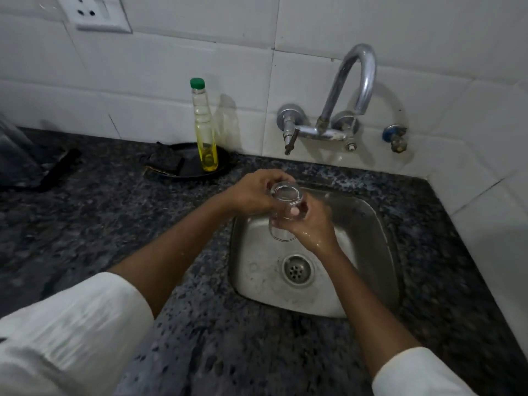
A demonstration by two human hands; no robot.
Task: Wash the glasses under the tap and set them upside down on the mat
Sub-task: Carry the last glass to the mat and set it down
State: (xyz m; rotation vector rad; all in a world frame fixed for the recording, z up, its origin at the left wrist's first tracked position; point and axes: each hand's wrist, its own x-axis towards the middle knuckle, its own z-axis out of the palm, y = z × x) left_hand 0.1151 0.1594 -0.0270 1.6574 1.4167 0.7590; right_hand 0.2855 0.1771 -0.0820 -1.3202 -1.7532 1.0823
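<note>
A clear drinking glass (285,201) is held over the back left corner of the steel sink (368,224), one round end turned up toward the camera. My left hand (251,195) grips it from the left with fingers curled over its upper end. My right hand (311,224), wet, curls around its lower part from the right. The chrome tap (354,81) arches from the tiled wall above the sink; no water stream shows. A dark mat (54,170) lies at the far left of the counter.
A bottle of yellow liquid with a green cap (204,130) stands on a black dish (185,164) against the wall. A drain (297,270) sits in the sink floor. A blue valve (395,137) juts from the wall at right. Speckled granite counter (143,224) surrounds the sink.
</note>
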